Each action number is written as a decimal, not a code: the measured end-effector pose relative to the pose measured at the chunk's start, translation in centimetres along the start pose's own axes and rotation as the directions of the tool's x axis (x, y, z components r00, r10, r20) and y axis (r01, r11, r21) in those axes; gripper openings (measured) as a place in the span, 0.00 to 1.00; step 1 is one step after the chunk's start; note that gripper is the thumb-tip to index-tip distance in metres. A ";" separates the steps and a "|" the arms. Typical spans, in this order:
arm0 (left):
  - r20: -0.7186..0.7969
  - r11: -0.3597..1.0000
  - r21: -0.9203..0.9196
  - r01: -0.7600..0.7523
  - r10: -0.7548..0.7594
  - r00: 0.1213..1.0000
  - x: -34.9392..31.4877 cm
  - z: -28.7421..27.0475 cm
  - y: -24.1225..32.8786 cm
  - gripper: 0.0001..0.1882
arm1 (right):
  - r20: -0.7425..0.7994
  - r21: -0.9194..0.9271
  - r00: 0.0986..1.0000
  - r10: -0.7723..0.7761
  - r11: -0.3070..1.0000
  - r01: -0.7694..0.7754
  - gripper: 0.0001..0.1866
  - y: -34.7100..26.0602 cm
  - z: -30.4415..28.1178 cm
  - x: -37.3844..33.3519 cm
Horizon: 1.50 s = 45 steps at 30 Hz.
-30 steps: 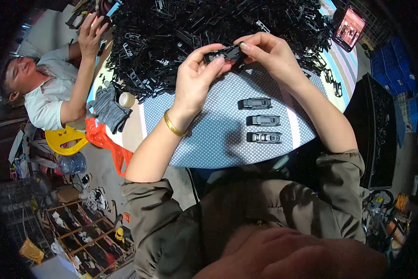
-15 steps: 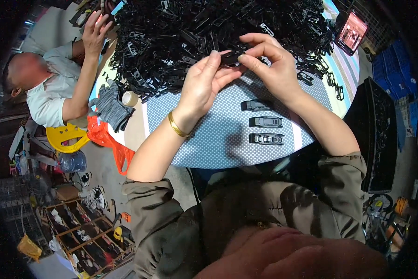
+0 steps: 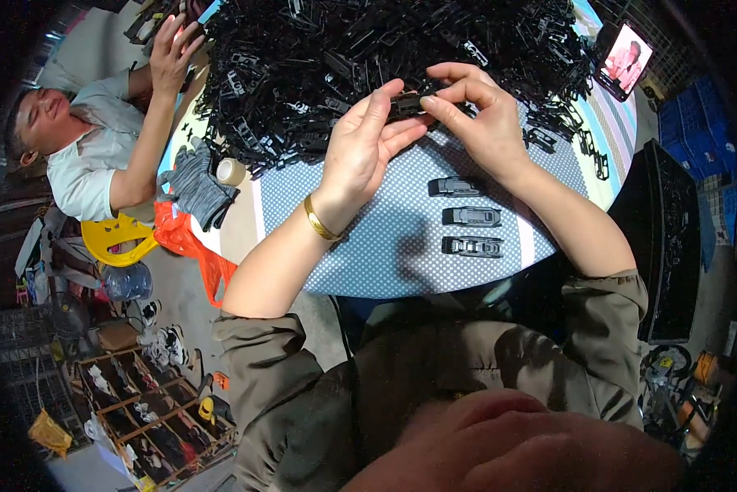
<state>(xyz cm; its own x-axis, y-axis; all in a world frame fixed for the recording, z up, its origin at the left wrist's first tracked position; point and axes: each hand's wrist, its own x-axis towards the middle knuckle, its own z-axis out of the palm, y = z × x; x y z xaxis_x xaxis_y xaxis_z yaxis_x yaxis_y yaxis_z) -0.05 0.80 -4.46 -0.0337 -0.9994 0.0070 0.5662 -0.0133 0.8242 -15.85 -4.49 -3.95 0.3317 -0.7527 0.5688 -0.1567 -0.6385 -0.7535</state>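
Note:
Between both hands, in front of the heap, I hold a small black plastic part (image 3: 407, 104). My left hand (image 3: 360, 143), with a gold bangle on its wrist, grips the part's left end between thumb and fingers. My right hand (image 3: 481, 115) pinches its right end with thumb and bent fingers. A large heap of black plastic parts (image 3: 303, 61) lies just beyond my hands. Nearer to me, three black parts, the middle one (image 3: 472, 216) among them, lie in a column on the dotted blue-grey table cover (image 3: 344, 246).
A lit phone (image 3: 625, 61) stands at the far right of the table. At the left lie grey gloves (image 3: 194, 184), a tape roll (image 3: 230, 171) and a red plastic bag (image 3: 184, 234). A co-worker (image 3: 98, 156) sits at the left edge. A black bin (image 3: 672, 246) stands on the right.
My left thumb has shifted slightly on the part, which stays between both hands. The picture on the phone screen has changed.

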 end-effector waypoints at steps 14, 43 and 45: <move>-0.023 0.989 0.126 0.079 -0.077 0.997 0.0 -0.1 0.4 0.20 | 0.041 0.021 0.998 0.039 0.999 -0.040 0.08 0.4 -0.4 0.2; 0.213 0.816 0.578 -0.018 -0.129 0.968 -0.6 0.6 -1.3 0.18 | 0.296 -0.591 0.786 -0.543 0.542 0.597 0.06 1.9 4.4 10.6; 0.240 0.838 0.544 -0.044 -0.105 0.965 -0.8 0.8 -1.1 0.17 | 0.456 -0.632 0.758 -0.467 0.430 0.645 0.06 1.8 5.1 11.4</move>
<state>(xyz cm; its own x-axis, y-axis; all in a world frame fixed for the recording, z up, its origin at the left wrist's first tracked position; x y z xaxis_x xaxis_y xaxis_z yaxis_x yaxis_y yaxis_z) -1.31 1.65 -4.87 -0.2892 -0.9556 0.0560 0.0280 0.0500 0.9984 -7.60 -13.42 -0.47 0.7484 -0.1993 0.6326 -0.4415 -0.8614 0.2510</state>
